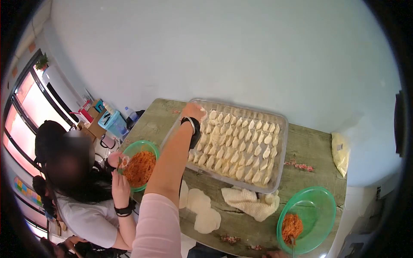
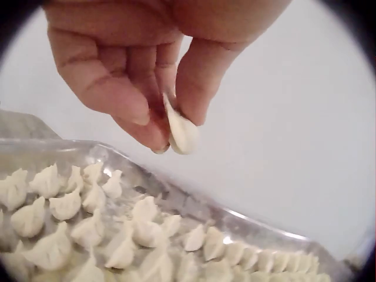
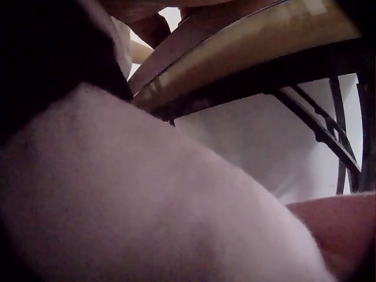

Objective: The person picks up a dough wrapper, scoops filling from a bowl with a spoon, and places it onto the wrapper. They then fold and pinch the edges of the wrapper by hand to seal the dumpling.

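Note:
My left hand (image 1: 194, 112) is over the far left corner of a metal tray (image 1: 282, 165). In the left wrist view its thumb and fingers pinch a dumpling (image 2: 183, 134) above the tray's rim. Below it, rows of pale folded dumplings (image 1: 234, 146) fill much of the tray. Only a sliver of my right hand (image 1: 274, 254) shows at the bottom edge of the head view, by the table's near side. Its fingers are hidden, and I cannot tell whether they hold anything.
Round dough wrappers (image 1: 207, 220) and a cream cloth (image 1: 249, 202) lie before the tray. A green bowl (image 1: 320, 215) with orange filling (image 1: 292, 228) stands at right. On the left, another person (image 1: 86, 215) works over a second green bowl (image 1: 140, 186). A yellow bag (image 1: 340, 154) lies at the right edge.

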Tool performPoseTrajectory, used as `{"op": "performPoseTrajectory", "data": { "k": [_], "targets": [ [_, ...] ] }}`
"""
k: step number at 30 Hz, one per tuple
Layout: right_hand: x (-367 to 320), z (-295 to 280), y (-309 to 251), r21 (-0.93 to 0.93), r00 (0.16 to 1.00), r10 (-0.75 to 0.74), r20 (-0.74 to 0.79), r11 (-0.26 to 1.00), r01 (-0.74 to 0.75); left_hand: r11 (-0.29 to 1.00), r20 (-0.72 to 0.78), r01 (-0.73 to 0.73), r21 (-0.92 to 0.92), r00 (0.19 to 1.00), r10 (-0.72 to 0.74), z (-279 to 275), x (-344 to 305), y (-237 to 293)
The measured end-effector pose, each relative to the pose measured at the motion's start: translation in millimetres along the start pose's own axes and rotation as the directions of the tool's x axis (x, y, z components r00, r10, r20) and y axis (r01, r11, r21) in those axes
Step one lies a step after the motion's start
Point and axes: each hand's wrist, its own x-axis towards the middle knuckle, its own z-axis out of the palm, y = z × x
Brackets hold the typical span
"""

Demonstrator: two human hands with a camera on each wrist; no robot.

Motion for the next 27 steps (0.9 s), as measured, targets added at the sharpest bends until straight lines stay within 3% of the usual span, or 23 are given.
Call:
{"op": "performPoseTrajectory", "data": {
  "k": [1, 2, 3, 4, 6, 10, 14, 16, 27],
  "targets": [
    [4.8, 3.7, 1.9, -0.007, 1.000, 0.001, -0.004, 1.000, -0.001, 0.958, 0.029, -0.099, 0.267, 0.995, 0.095, 5.8, 9.3, -3.8],
    [8.8, 7.1, 2.7, -0.014, 1.000, 0.004, -0.007, 1.000, -0.004, 0.837, 0.083, -0.195, 0.511, 0.981, 0.178, 11.2, 16.8, -7.0],
    [13.5, 10.6, 4.8, -0.022, 1.000, 0.006, -0.011, 1.000, -0.006, 0.746, 0.114, -0.249, 0.617, 0.967, 0.228, 16.7, 20.9, -10.2],
    [18.0, 13.6, 6.9, -0.030, 1.000, 0.007, -0.014, 1.000, -0.007, 0.749, 0.117, -0.254, 0.612, 0.966, 0.232, 24.4, 28.8, -14.8],
    [29.3, 20.2, 12.4, -0.053, 1.000, 0.009, -0.017, 0.999, -0.009, 0.788, 0.018, -0.070, 0.612, 0.997, 0.074, 42.5, 47.1, -23.3],
    [39.8, 26.1, 18.8, -0.082, 1.000, 0.003, -0.005, 0.997, -0.003, 0.757, 0.030, -0.005, 0.653, 0.999, -0.019, 47.3, 47.2, -10.5],
    [46.6, 32.4, 24.2, -0.103, 1.000, -0.004, 0.001, 0.995, 0.004, 0.750, 0.008, 0.022, 0.661, 0.999, -0.036, 50.9, 53.2, -7.2],
    [47.4, 35.0, 24.9, -0.112, 1.000, 0.000, 0.004, 0.994, 0.001, 0.737, -0.049, 0.015, 0.676, 0.998, 0.025, 56.1, 58.0, -12.1],
    [45.7, 40.0, 25.5, -0.141, 0.999, 0.008, 0.036, 0.990, -0.003, 0.650, 0.014, -0.014, 0.760, 1.000, 0.006, 49.9, 43.6, -5.8]
  ]
}}
